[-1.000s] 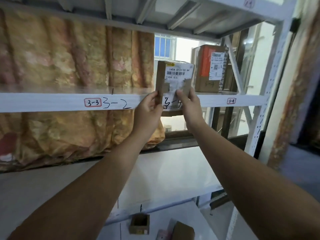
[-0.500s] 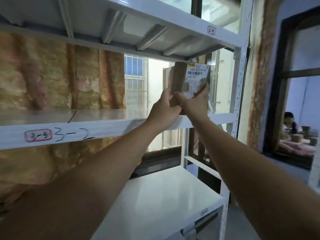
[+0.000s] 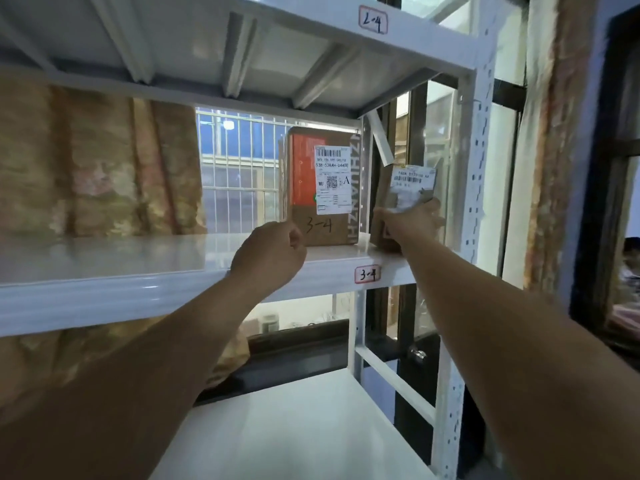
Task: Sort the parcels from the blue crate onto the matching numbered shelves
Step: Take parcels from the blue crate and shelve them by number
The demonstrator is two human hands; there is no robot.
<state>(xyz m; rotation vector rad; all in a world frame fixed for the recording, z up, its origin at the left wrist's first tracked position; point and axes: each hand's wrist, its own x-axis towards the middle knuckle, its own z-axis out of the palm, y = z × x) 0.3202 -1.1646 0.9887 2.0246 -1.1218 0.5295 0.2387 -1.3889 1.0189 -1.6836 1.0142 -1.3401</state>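
A small brown cardboard parcel (image 3: 407, 188) with a white barcode label stands upright at the right end of the white shelf (image 3: 173, 271), above the red-framed tag "3-4" (image 3: 367, 274). My right hand (image 3: 414, 220) grips its lower front. My left hand (image 3: 272, 252) hovers over the shelf edge with fingers curled and nothing in it. It is just left of a bigger brown and orange parcel (image 3: 323, 188) marked "3-4" by hand, which stands on the same shelf. The blue crate is out of view.
The shelf above carries a tag "2-4" (image 3: 373, 19). A lower white shelf (image 3: 311, 427) lies below. A perforated white upright (image 3: 474, 202) bounds the rack on the right. A patterned curtain (image 3: 97, 161) and a barred window (image 3: 239, 174) are behind. A person (image 3: 630, 265) sits at far right.
Both hands carried the small parcel to the right and onto the 3-4 shelf end. My left hand has let go and drawn back to the left; the view has shifted right.
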